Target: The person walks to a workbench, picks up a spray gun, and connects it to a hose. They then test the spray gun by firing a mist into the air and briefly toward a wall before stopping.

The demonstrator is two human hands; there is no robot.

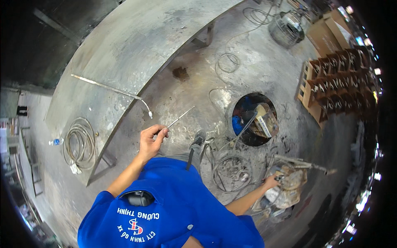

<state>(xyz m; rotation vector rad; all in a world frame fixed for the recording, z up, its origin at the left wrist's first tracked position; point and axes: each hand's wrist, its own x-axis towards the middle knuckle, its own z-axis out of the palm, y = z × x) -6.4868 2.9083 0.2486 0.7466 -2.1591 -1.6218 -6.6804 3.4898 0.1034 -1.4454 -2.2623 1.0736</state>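
Observation:
My left hand (pixel 152 142) is closed, pinching a thin grey metal rod (pixel 181 116) between thumb and fingers. The rod points away to the upper right, over the concrete floor. Low on the right, my right hand (pixel 271 182) reaches down to a dirty, stained cloth-like bundle (pixel 290 191). Its fingers are curled at the bundle's near-left edge around something small and dark that I cannot make out. Beyond my left hand, a long thin pipe (pixel 109 87) with a bent, fitted end lies across a wide metal-topped table (pixel 136 45), its end sticking out past the edge.
A coiled hose (pixel 79 142) and a plastic bottle (pixel 56 141) sit at the table's near end. Ahead stands a round drum (pixel 230 113) holding rubbish. Loose cables (pixel 215 173) lie around my feet. Rusty metal parts (pixel 341 80) fill a wooden pallet, near a cardboard box (pixel 326 37) and metal bucket (pixel 285 31).

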